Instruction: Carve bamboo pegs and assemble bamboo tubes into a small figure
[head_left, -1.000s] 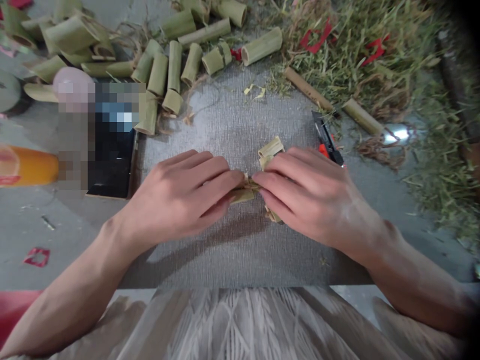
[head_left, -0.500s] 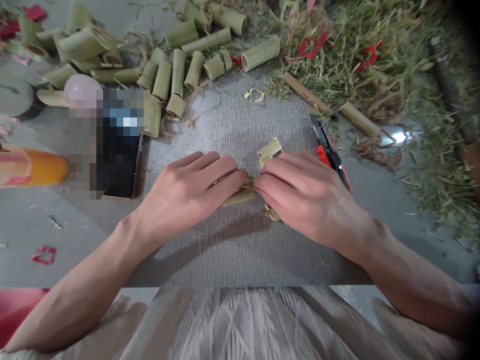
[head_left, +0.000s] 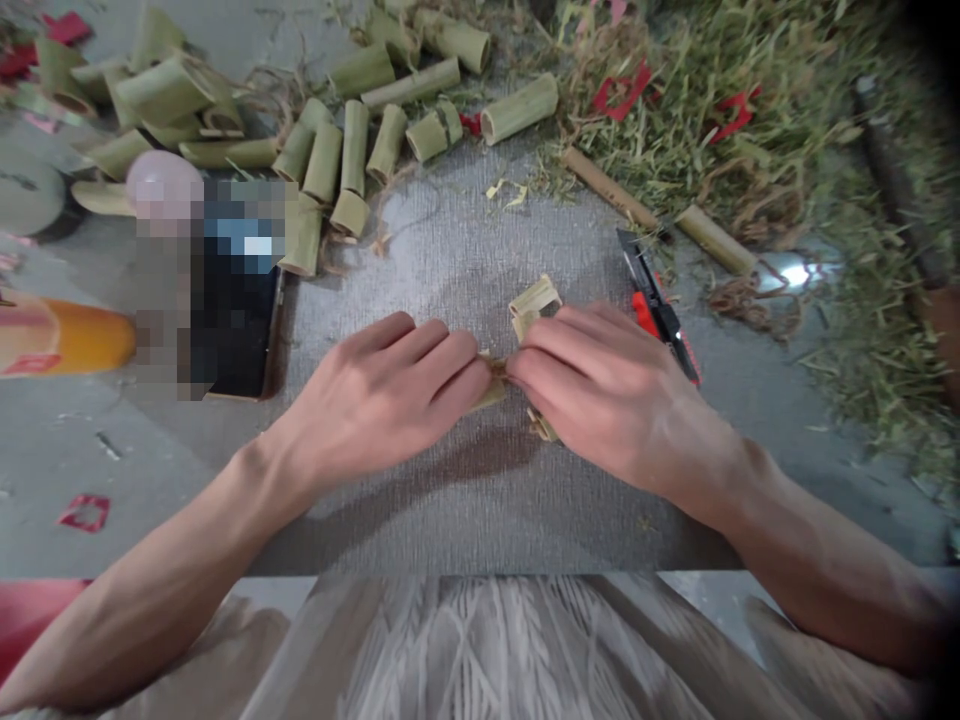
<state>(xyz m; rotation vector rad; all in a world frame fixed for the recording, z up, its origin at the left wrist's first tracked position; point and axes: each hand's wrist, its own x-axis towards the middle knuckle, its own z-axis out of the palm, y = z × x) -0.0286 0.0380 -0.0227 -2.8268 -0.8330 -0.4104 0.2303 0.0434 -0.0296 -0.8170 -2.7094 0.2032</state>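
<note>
Small pale-green bamboo pieces (head_left: 534, 300) show around my fingers at the middle of the grey table. My left hand (head_left: 405, 385) is closed on a bamboo piece (head_left: 491, 394), whose right end peeks out beneath the fingertips. My right hand (head_left: 600, 385) is closed too, its fingertips almost touching the left ones at a bit of brown twine (head_left: 499, 368). Bamboo shows above and below the right fingers, and most of it is hidden by them. Just right of that hand lies a red and black utility knife (head_left: 661, 310).
Cut bamboo tubes (head_left: 324, 160) lie across the back left. A phone (head_left: 240, 330) and an orange bottle (head_left: 82, 335) are on the left. Green shavings (head_left: 787, 180) cover the right side, with a lit lamp (head_left: 796, 272) and a brown stick (head_left: 611, 190) beside them.
The left fingers have shifted slightly and now cover more of the bamboo piece beneath them. My right hand has barely moved.
</note>
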